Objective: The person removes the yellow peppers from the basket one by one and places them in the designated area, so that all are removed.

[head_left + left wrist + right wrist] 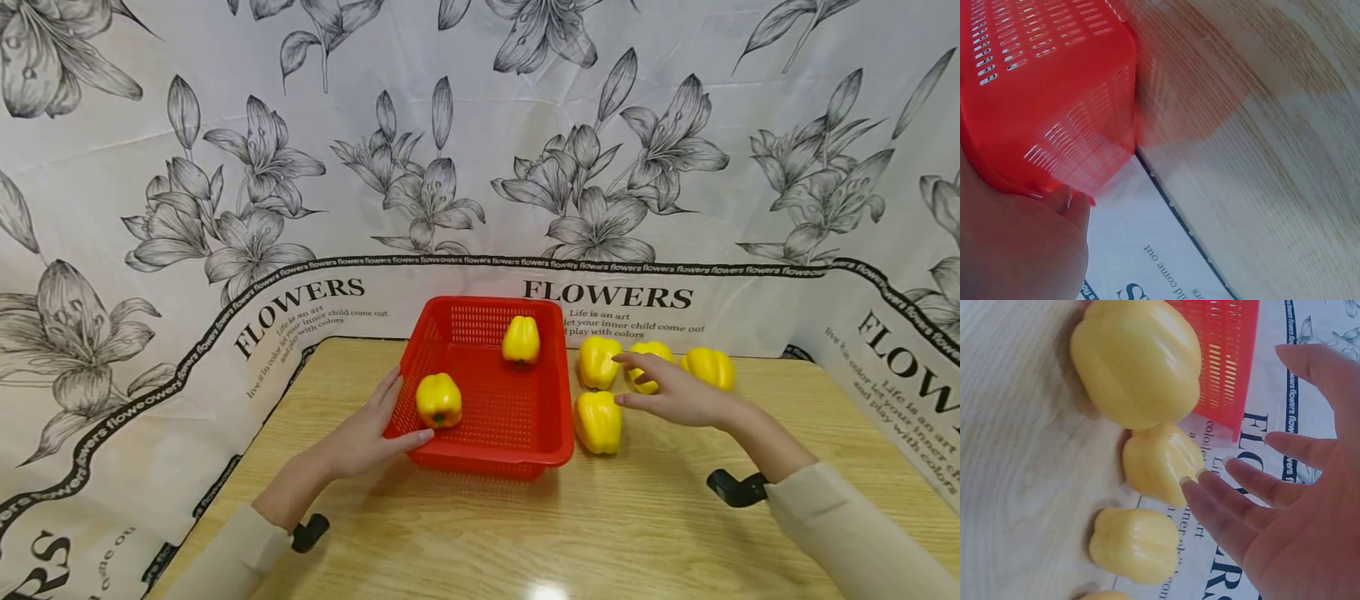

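A red plastic basket (pixel 495 454) holds two yellow bell peppers: one bell pepper (pixel 438 400) at its near left and another bell pepper (pixel 521 340) at its far right. My left hand (pixel 367 429) grips the basket's near left corner, thumb over the front rim and fingers along the left side. In the left wrist view its fingertips bend round the rim (pixel 1035 195). My right hand (pixel 678 392) hovers with spread fingers over the peppers right of the basket, holding nothing. Closest to it are a near bell pepper (pixel 598 423) and a bell pepper (pixel 598 362) behind that.
Farther right stand another bell pepper (pixel 650 358), partly hidden by my right hand, and a bell pepper (pixel 708 367) at the end of the row. Everything stands on a wooden table (pixel 465 542). A white flower-printed cloth (pixel 465 217) rises behind and at both sides.
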`<state>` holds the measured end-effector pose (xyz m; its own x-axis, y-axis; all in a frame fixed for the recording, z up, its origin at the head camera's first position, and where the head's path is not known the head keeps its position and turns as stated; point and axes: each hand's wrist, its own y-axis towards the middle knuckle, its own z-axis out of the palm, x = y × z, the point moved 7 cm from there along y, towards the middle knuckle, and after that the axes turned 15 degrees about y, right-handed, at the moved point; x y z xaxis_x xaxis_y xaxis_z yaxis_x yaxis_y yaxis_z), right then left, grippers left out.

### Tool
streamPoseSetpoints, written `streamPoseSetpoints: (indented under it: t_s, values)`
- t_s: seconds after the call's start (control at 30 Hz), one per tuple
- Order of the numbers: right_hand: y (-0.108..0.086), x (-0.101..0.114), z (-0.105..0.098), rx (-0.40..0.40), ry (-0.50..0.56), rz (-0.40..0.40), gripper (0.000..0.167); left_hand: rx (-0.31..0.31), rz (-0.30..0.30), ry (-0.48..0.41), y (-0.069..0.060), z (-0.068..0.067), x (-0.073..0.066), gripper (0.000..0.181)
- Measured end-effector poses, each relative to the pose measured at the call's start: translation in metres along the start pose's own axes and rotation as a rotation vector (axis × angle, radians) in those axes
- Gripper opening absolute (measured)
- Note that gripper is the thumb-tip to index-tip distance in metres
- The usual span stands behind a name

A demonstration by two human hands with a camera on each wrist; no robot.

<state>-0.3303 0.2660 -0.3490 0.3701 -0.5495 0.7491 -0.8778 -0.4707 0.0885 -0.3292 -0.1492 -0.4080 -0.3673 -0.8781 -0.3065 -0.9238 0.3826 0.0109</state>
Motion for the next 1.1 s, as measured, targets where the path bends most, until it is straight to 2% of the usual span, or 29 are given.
streamPoseSetpoints:
  t_s: [0.2, 0.47, 0.63, 1.1]
  values:
    - [0.005, 0.012, -0.005, -0.03, -0.033, -0.037, 0.06, -0.002, 0.004, -0.008, 0.0, -0.001, -0.001, 0.116]
    - [0.015, 0.025, -0.006, -0.061, -0.159, -0.094, 0.06, -0.017, 0.012, 0.003, -0.002, -0.001, -0.001, 0.115]
    - [0.026, 0.028, -0.001, -0.074, -0.202, -0.116, 0.058, -0.023, 0.012, 0.007, -0.002, -0.002, -0.001, 0.115]
    - [0.059, 0.041, 0.015, -0.086, -0.19, -0.169, 0.052, -0.027, 0.015, -0.009, -0.005, -0.003, -0.001, 0.115]
